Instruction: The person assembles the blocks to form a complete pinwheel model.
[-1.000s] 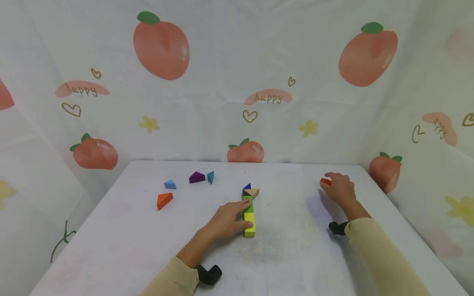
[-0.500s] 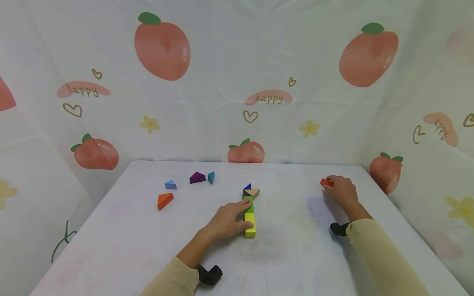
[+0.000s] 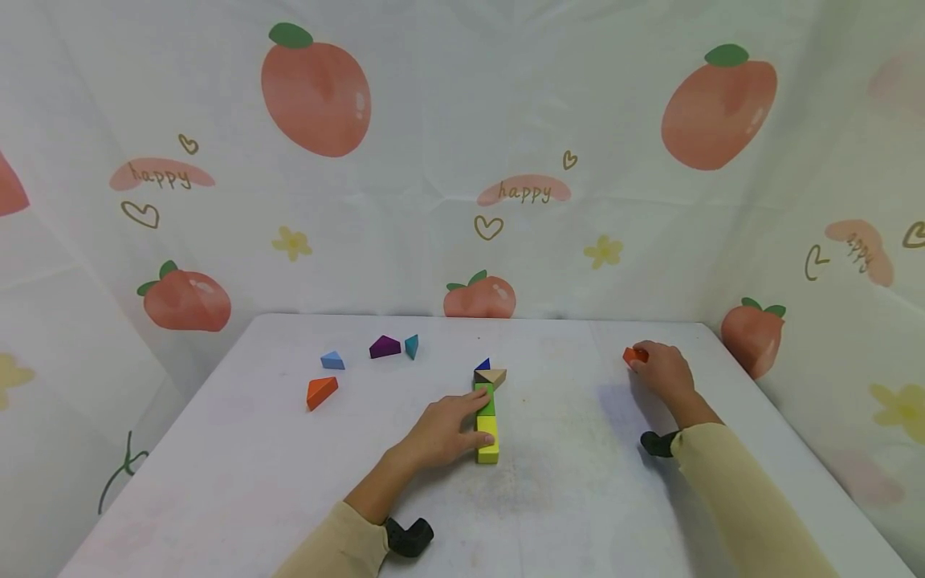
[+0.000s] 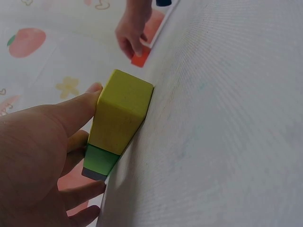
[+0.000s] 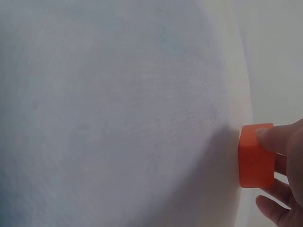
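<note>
In the head view my left hand point(image 3: 444, 432) lies along the left side of a row of blocks. Its thumb touches the yellow block point(image 4: 124, 111) and its fingertips rest on the green block point(image 3: 486, 401), the fingers fairly straight. At the far end of the row sit a natural-wood triangular block point(image 3: 495, 376) and a small dark blue triangular block point(image 3: 482, 364). Far to the right, my right hand point(image 3: 665, 371) pinches a red-orange block point(image 5: 256, 158) between thumb and fingers, low at the table. The fingers partly cover it in the head view.
On the left of the white table point(image 3: 238, 474) lie an orange triangular block point(image 3: 321, 392), a light blue one point(image 3: 332, 360), a purple block point(image 3: 385, 347) and a teal one point(image 3: 411, 346). A fruit-printed curtain point(image 3: 405, 233) hangs behind the table.
My right hand's fingers, raised over the red-orange block a second ago, have come down and now pinch it; hand and block are slightly further left than half a second ago. The left hand stays put.
</note>
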Demonstrator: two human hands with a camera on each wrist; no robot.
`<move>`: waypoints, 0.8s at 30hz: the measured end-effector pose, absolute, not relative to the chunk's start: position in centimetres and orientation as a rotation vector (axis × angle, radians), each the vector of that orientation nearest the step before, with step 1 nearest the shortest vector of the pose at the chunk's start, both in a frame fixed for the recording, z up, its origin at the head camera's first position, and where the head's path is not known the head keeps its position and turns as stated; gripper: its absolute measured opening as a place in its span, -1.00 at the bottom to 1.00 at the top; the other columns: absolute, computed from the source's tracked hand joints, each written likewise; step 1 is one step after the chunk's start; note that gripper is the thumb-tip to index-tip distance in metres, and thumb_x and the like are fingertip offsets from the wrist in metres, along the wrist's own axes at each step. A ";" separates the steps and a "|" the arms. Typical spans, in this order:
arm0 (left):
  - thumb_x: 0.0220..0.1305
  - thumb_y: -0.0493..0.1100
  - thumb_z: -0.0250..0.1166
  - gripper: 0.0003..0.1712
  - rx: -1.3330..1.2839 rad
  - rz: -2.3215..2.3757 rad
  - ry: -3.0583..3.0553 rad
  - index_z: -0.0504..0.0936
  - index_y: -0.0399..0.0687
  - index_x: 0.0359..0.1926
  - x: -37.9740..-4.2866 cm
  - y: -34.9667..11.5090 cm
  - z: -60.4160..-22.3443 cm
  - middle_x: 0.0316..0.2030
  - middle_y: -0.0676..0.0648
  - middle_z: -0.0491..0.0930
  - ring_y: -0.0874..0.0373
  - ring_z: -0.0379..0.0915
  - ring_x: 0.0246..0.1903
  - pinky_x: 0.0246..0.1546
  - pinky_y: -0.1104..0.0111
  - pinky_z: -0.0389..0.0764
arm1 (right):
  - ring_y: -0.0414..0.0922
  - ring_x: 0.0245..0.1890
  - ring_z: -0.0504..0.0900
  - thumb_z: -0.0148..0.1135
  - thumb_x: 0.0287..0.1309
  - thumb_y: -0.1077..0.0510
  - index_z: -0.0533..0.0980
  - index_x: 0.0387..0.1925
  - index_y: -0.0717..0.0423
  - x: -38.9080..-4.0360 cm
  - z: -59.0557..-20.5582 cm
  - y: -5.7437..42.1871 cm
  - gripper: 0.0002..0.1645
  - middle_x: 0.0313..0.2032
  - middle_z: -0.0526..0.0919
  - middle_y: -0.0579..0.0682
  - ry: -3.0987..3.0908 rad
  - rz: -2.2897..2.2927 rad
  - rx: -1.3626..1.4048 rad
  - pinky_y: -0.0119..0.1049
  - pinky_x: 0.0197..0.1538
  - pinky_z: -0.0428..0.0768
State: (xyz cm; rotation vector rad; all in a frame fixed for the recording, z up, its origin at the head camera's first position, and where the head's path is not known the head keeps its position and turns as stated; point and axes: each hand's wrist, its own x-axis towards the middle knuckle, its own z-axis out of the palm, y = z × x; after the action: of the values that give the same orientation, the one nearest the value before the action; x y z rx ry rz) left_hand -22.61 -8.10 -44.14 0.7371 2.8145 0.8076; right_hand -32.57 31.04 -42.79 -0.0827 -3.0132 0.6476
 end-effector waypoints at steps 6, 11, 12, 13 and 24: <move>0.26 0.21 0.28 -0.19 0.740 0.811 2.812 0.28 0.10 0.45 -22.6 -8.1 -44.1 0.43 0.12 0.20 0.02 0.16 0.36 0.29 0.00 0.24 | 0.27 -0.07 0.40 0.22 0.25 0.21 0.43 0.15 0.40 -33.0 -42.7 30.8 -0.51 -0.02 0.51 0.38 -3.032 0.663 -0.074 0.17 0.05 0.44; 0.26 0.20 0.27 -0.20 0.744 0.814 2.811 0.28 0.09 0.45 -22.5 -8.1 -44.1 0.42 0.11 0.20 0.02 0.16 0.36 0.30 0.00 0.23 | 0.27 -0.07 0.41 0.23 0.25 0.22 0.44 0.14 0.40 -33.4 -42.6 30.4 -0.52 -0.02 0.52 0.39 -3.023 0.643 -0.037 0.17 0.05 0.45; 0.27 0.20 0.27 -0.20 0.745 0.815 2.811 0.28 0.09 0.45 -22.5 -8.1 -44.1 0.42 0.11 0.20 0.02 0.16 0.36 0.30 0.00 0.23 | 0.27 -0.06 0.41 0.23 0.26 0.22 0.44 0.14 0.40 -33.4 -42.5 30.4 -0.52 -0.02 0.52 0.39 -3.021 0.640 -0.027 0.17 0.05 0.45; 0.27 0.19 0.27 -0.20 0.746 0.817 2.811 0.28 0.09 0.45 -22.5 -8.1 -44.1 0.42 0.11 0.20 0.02 0.16 0.36 0.30 0.00 0.23 | 0.27 -0.06 0.42 0.23 0.26 0.23 0.44 0.14 0.40 -33.5 -42.5 30.3 -0.53 -0.02 0.52 0.39 -3.018 0.636 -0.020 0.17 0.05 0.45; 0.27 0.20 0.27 -0.21 0.752 0.810 2.818 0.28 0.09 0.44 -22.6 -8.1 -44.1 0.42 0.11 0.20 0.01 0.16 0.36 0.29 0.00 0.23 | 0.26 -0.04 0.43 0.24 0.25 0.23 0.45 0.15 0.38 -34.0 -42.3 28.5 -0.52 -0.01 0.53 0.36 -3.000 0.674 0.059 0.16 0.08 0.44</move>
State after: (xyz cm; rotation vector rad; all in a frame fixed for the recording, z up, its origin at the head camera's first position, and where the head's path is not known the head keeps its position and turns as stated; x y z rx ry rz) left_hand -22.56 -8.12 -44.14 0.7519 2.8178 0.8099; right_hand -34.01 28.46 -42.27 0.0594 -3.0004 0.6737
